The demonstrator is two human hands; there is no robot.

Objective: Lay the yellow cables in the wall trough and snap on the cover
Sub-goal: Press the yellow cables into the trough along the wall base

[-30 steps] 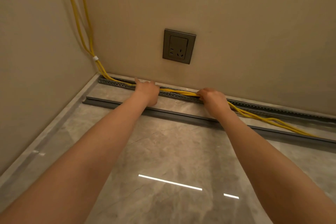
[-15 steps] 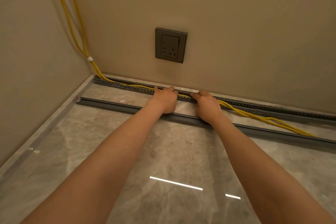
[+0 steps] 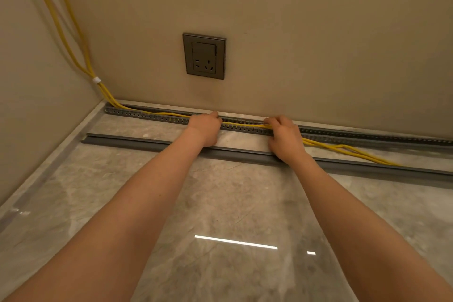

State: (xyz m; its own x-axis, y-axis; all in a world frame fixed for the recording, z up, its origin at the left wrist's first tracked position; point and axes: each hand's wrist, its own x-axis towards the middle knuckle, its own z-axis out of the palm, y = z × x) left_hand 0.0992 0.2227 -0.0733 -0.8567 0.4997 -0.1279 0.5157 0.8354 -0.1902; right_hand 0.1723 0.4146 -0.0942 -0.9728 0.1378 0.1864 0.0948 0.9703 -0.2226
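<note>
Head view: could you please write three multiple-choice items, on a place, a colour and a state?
1. Where does the grey cover lie? A on the floor, in front of the trough; B snapped on the trough; C leaning on the wall.
2. What colour is the tie round the yellow cables? A black; B white; C red.
3. Right of the right hand, the cables are: A inside the trough; B out on the floor; C coiled up.
Answers: A, it lies loose, off the trough; B, the band is white; B, they trail across the floor.
</note>
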